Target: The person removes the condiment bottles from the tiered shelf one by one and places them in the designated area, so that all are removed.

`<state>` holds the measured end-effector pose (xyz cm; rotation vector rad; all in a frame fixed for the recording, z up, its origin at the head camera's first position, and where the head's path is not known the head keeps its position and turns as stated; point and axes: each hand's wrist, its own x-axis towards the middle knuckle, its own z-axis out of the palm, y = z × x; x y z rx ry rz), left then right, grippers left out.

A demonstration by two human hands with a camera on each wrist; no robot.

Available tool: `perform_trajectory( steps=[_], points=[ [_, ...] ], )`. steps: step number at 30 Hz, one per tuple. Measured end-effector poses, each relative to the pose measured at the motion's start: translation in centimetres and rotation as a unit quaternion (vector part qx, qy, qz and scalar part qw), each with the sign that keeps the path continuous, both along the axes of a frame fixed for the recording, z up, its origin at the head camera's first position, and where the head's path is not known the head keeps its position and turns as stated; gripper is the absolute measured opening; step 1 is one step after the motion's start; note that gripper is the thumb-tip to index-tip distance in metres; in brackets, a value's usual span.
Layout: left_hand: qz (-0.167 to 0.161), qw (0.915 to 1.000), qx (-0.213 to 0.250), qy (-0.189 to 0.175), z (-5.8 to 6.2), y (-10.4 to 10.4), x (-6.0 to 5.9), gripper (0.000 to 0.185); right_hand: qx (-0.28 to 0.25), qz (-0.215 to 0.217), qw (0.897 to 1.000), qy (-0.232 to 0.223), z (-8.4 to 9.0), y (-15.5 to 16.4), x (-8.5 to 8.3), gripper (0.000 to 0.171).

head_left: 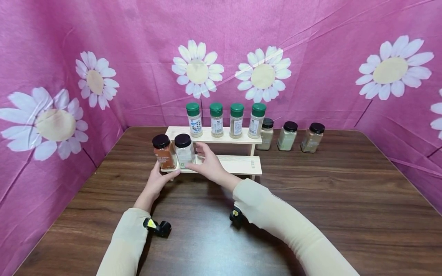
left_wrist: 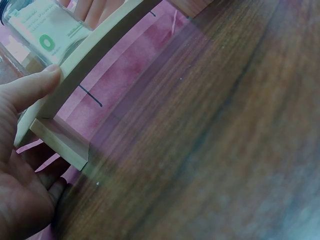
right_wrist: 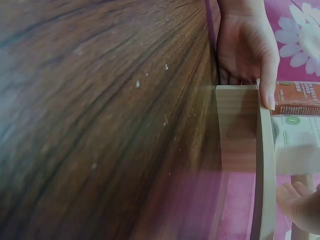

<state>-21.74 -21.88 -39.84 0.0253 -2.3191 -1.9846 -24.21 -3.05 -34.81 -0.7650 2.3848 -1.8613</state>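
A spice jar of orange-red powder (head_left: 165,155) and a black-lidded jar with pale contents (head_left: 184,153) stand side by side at the left of the lower step of a wooden two-tier rack (head_left: 238,165). My left hand (head_left: 156,182) holds that step's left end, with the thumb (left_wrist: 37,87) on its front edge and the other fingers lower down, partly hidden. Just right of the pale jar is my right hand (head_left: 212,166), its fingers loosely bent and spread. In the right wrist view its fingers (right_wrist: 295,197) appear apart from the jar.
Several green-capped shakers (head_left: 216,120) line the upper step. Behind and right of the rack, three black-lidded jars (head_left: 286,137) stand on the dark wooden table (head_left: 328,199). A pink cloth (head_left: 145,57) with white daisies hangs around the back and sides.
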Motion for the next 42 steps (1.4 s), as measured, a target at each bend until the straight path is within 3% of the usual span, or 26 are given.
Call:
perform_trajectory(
  steps=[5,8,12,25,32,42],
  points=[
    [0.0,1.0,-0.002,-0.003,0.1,0.0,0.1,0.067,-0.023,0.002,1.0,0.021,0.4,-0.6,0.2,0.065],
    [0.0,1.0,-0.004,-0.004,-0.2,-0.1,-0.1,0.067,-0.007,-0.014,0.999,0.032,-0.4,-1.2,-0.5,0.066],
    [-0.001,1.0,-0.007,-0.005,-0.2,-0.1,-0.1,0.068,0.019,-0.042,0.998,0.035,-0.2,-1.8,-0.5,0.064],
    [-0.002,0.9999,-0.014,-0.001,-0.1,-0.1,-0.1,0.064,0.033,-0.091,0.995,0.033,-0.5,-3.0,-0.6,0.054],
    [0.001,0.9999,-0.011,0.002,-0.2,-0.2,-0.1,0.063,0.031,-0.099,0.994,0.042,-0.5,-3.0,-0.9,0.05],
    [-0.001,1.0,-0.007,0.0,-0.3,-0.2,-0.1,0.063,0.004,-0.09,0.996,0.021,-0.6,-2.9,-1.0,0.048]
  ],
)
